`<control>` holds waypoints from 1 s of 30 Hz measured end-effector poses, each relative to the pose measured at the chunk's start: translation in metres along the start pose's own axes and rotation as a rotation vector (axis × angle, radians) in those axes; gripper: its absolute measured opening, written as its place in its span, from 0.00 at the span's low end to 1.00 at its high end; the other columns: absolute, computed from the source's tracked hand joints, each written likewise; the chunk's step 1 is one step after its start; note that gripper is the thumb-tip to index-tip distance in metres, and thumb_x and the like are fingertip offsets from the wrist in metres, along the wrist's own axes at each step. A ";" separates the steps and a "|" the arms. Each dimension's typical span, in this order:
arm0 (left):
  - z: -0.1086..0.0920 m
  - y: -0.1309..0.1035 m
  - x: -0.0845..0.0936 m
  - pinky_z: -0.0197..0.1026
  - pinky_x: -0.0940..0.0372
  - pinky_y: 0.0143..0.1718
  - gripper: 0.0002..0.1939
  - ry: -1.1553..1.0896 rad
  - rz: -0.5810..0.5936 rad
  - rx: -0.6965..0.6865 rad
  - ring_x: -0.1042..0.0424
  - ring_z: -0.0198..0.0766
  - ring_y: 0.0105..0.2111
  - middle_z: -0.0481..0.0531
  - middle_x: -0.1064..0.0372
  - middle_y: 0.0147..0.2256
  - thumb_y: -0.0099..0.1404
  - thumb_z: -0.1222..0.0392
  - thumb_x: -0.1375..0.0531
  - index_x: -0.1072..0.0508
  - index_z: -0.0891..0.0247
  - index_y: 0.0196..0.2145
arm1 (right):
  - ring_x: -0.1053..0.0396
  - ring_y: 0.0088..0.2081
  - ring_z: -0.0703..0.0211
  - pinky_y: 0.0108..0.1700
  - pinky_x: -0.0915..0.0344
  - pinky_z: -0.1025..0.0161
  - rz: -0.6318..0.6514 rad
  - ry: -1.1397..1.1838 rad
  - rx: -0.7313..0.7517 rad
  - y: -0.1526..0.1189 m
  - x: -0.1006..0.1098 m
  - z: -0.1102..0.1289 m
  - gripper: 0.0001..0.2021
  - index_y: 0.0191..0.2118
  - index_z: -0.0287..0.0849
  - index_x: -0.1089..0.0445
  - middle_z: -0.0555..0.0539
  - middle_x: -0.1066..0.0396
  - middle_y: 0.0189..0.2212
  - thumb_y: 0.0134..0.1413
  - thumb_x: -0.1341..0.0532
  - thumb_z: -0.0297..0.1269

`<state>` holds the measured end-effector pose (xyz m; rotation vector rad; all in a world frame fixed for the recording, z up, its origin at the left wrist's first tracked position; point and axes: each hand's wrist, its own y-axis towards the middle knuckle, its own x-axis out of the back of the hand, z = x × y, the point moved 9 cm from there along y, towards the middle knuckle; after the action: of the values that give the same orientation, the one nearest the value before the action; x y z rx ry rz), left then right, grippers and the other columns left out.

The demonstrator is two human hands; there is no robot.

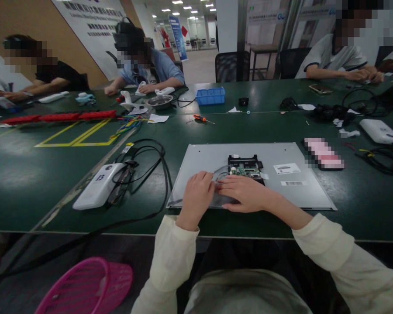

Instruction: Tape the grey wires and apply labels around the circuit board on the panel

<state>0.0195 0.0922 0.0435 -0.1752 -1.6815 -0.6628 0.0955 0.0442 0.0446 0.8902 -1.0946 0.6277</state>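
Observation:
A flat silver panel [216,155], like the back of a display, lies on the green table in front of me. At its middle is a green circuit board [245,168] in a black bracket. Thin grey cables [221,171] run from the board's left side toward my fingers. My left hand [198,192] is closed on the cables, its fingers bent over the panel. My right hand [244,192] lies low over the panel's front part, fingers stretched toward my left hand and apart. Its fingertips are close to the cables; whether they touch is unclear.
To the left, a white power bank [98,185] sits beside coiled black cables [150,146]. A phone [324,153] lies right of the panel. Farther back are an orange screwdriver [200,118] and a blue basket [210,96]. A pink basket [94,283] stands below the table edge. Other people sit opposite.

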 end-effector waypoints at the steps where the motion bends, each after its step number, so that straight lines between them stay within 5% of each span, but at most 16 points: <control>1: 0.001 -0.003 0.000 0.45 0.38 0.42 0.05 0.008 -0.007 0.030 0.33 0.43 0.37 0.53 0.33 0.34 0.64 0.67 0.48 0.33 0.62 0.35 | 0.37 0.55 0.49 0.60 0.45 0.49 -0.004 0.003 0.002 0.000 0.000 0.000 0.20 0.51 0.34 0.31 0.38 0.30 0.51 0.60 0.45 0.43; 21: 0.001 -0.014 -0.012 0.43 0.37 0.41 0.10 0.090 0.073 0.192 0.28 0.45 0.41 0.58 0.29 0.39 0.68 0.63 0.51 0.38 0.65 0.47 | 0.32 0.50 0.50 0.54 0.38 0.52 0.004 0.031 0.006 -0.001 -0.005 0.003 0.18 0.47 0.34 0.29 0.38 0.26 0.45 0.60 0.45 0.43; 30: 0.004 -0.014 -0.009 0.46 0.38 0.44 0.14 0.026 0.006 0.157 0.28 0.46 0.42 0.58 0.28 0.44 0.66 0.62 0.48 0.39 0.65 0.49 | 0.30 0.48 0.52 0.54 0.38 0.53 -0.022 0.080 -0.019 -0.005 0.001 0.003 0.16 0.47 0.37 0.28 0.41 0.26 0.46 0.61 0.46 0.41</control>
<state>0.0124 0.0851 0.0299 -0.0592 -1.6994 -0.5243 0.0981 0.0389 0.0447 0.8527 -1.0162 0.6292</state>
